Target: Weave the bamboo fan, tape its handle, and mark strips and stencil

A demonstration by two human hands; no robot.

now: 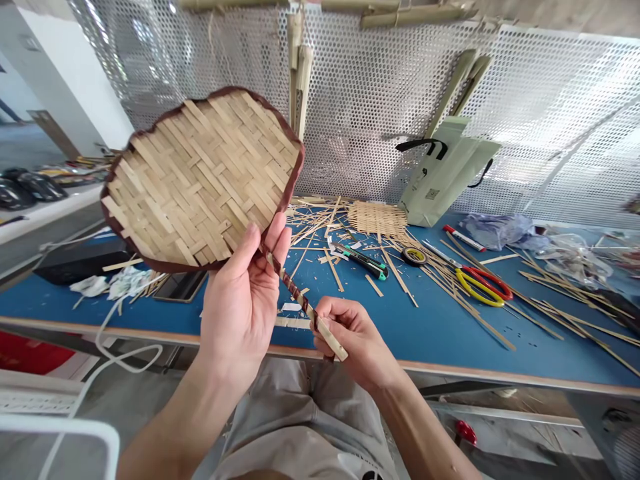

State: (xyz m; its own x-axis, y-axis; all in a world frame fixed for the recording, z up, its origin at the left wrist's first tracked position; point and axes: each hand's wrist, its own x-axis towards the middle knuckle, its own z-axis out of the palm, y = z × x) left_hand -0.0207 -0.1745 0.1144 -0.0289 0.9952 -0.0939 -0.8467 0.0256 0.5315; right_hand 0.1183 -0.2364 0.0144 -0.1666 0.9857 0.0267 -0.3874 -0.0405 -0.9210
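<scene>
— Two hands are up over the blue worktop point(435, 333). What's in them?
— The left hand point(240, 313) grips a woven bamboo fan point(200, 177) low on its edge, with the thumb across the front. The right hand point(350, 340) is closed around the fan's handle point(295, 293), which is wound with a brown strip.
— Where's the fan?
— Raised above the worktop's near edge, left of centre, with its rim bound in dark brown.
— Any containers?
— A pale green bag point(445, 180) leans against a perforated metal panel point(370, 87), its contents hidden. Crumpled plastic bags point(493, 230) lie to the right, and a dark tray point(180, 287) sits partly behind the fan.
— And the rest of the surface?
— Bamboo strips point(450, 287) lie scattered around a woven mat point(377, 219), a utility knife point(363, 260), a tape roll point(414, 256) and red-and-yellow scissors point(483, 285).
— The room?
— A white cable point(113, 353) loops below the near edge, and bamboo pieces hang on the panel.
</scene>
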